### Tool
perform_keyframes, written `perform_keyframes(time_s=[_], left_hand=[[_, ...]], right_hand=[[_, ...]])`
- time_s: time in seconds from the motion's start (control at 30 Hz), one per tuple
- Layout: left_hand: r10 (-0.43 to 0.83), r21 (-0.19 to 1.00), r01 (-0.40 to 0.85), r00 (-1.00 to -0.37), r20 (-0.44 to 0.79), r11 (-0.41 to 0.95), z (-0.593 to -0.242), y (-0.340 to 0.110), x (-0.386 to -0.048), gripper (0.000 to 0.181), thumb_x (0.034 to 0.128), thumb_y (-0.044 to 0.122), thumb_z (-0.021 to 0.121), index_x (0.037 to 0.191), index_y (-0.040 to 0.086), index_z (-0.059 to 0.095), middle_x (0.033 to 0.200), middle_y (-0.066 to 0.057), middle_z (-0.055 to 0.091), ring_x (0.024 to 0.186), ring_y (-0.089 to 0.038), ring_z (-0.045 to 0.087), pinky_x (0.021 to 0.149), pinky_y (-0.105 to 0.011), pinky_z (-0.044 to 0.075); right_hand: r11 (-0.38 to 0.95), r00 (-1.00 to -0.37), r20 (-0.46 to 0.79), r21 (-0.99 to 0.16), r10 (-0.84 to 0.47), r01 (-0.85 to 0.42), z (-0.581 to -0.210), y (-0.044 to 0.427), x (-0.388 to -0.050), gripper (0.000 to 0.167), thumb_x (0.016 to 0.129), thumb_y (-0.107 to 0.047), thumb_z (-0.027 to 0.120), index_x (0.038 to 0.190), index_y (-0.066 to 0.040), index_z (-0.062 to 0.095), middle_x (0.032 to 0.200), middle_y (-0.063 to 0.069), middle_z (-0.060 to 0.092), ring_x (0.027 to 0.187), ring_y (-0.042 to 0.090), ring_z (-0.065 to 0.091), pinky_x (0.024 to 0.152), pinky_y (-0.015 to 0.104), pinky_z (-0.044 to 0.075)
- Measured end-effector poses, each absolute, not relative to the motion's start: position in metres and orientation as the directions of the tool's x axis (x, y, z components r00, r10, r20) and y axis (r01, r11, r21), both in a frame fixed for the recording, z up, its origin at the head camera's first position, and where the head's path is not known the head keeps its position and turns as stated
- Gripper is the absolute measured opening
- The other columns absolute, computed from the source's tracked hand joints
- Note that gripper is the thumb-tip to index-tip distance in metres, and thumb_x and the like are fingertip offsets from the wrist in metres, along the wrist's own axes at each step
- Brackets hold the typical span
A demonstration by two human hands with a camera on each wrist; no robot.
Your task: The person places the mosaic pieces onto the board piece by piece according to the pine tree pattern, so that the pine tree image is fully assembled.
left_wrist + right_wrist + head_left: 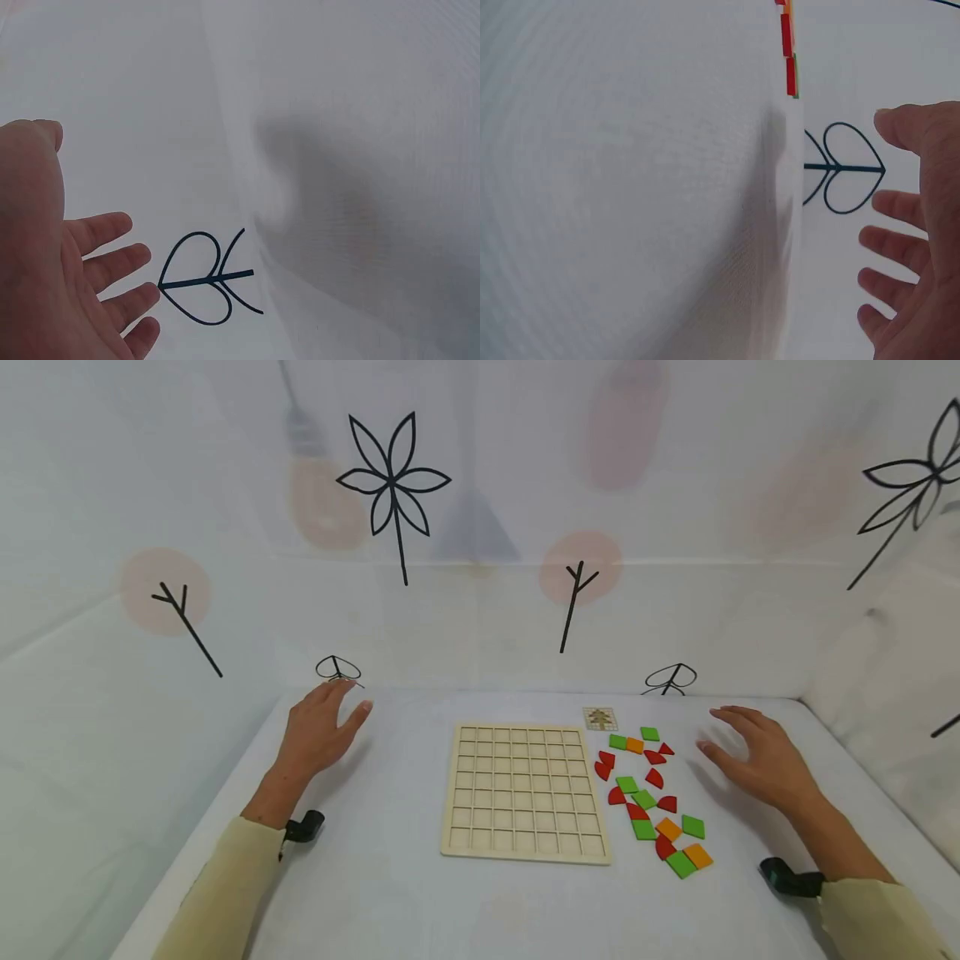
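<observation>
The person's left hand (pixel 318 727) hovers at the far left of the white surface (pixel 375 893), grip released, fingers loosely extended. The right hand (pixel 761 760) hovers at the far right, its grip likewise released, near scattered red quarter-circle pieces (pixel 655 778), green squares (pixel 682 864) and orange squares (pixel 698 857). These lie right of a pale gridded board (pixel 523 799); a tree-pattern card (pixel 600 719) lies just beside its far right corner.

From where I stand, a pale gridded board (pixel 525 793) lies flat, nearest the left hand (pixel 318 727) but well apart from it. On its right scatter green squares (pixel 693 827), orange squares (pixel 698 857) and red wedges (pixel 655 778), some touching, between the board and the right hand (pixel 765 764), which touches none.
</observation>
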State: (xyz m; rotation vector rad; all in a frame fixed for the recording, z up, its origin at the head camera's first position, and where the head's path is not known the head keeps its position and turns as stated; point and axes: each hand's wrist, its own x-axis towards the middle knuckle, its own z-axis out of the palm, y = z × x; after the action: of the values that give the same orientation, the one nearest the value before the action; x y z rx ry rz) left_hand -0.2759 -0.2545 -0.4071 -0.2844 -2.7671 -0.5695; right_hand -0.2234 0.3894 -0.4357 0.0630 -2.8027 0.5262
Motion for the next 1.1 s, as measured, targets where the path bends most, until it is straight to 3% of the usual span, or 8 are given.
perform_keyframes(time_s=[0.63, 0.87, 1.1], left_hand=[[0.233, 0.348, 0.343, -0.918, 0.322, 0.872, -0.414, -0.221, -0.257, 0.061, 0.1094, 0.050, 0.054, 0.152, 0.006, 0.055, 0.156, -0.018, 0.054, 0.144, -0.041, 0.049, 0.118, -0.064, 0.036], [0.263, 0.345, 0.356, -0.921, 0.288, 0.868, -0.417, -0.210, -0.248, 0.062, 0.1084, 0.052, 0.056, 0.153, 0.010, 0.054, 0.157, -0.014, 0.054, 0.145, -0.038, 0.048, 0.119, -0.064, 0.034], [0.325, 0.336, 0.411, -0.902, 0.284, 0.847, -0.420, -0.202, -0.235, 0.061, 0.1064, 0.053, 0.060, 0.152, 0.012, 0.056, 0.155, -0.010, 0.056, 0.145, -0.034, 0.050, 0.118, -0.063, 0.034]], right_hand=[[0.912, -0.946, 0.278, -0.322, -0.165, -0.253, -0.431, 0.369, -0.234, 0.050, 0.093, -0.019, 0.081, 0.138, -0.004, 0.065, 0.139, 0.030, 0.055, 0.128, 0.055, 0.047, 0.097, 0.077, 0.046], [0.901, -0.946, 0.235, -0.322, -0.222, -0.291, -0.429, 0.364, -0.236, 0.043, 0.092, -0.013, 0.081, 0.133, -0.006, 0.070, 0.129, 0.024, 0.062, 0.114, 0.047, 0.061, 0.087, 0.062, 0.059], [0.884, -0.941, 0.209, -0.334, -0.268, -0.326, -0.428, 0.359, -0.240, 0.038, 0.093, -0.008, 0.081, 0.129, -0.005, 0.073, 0.119, 0.019, 0.066, 0.107, 0.041, 0.065, 0.084, 0.054, 0.063]])
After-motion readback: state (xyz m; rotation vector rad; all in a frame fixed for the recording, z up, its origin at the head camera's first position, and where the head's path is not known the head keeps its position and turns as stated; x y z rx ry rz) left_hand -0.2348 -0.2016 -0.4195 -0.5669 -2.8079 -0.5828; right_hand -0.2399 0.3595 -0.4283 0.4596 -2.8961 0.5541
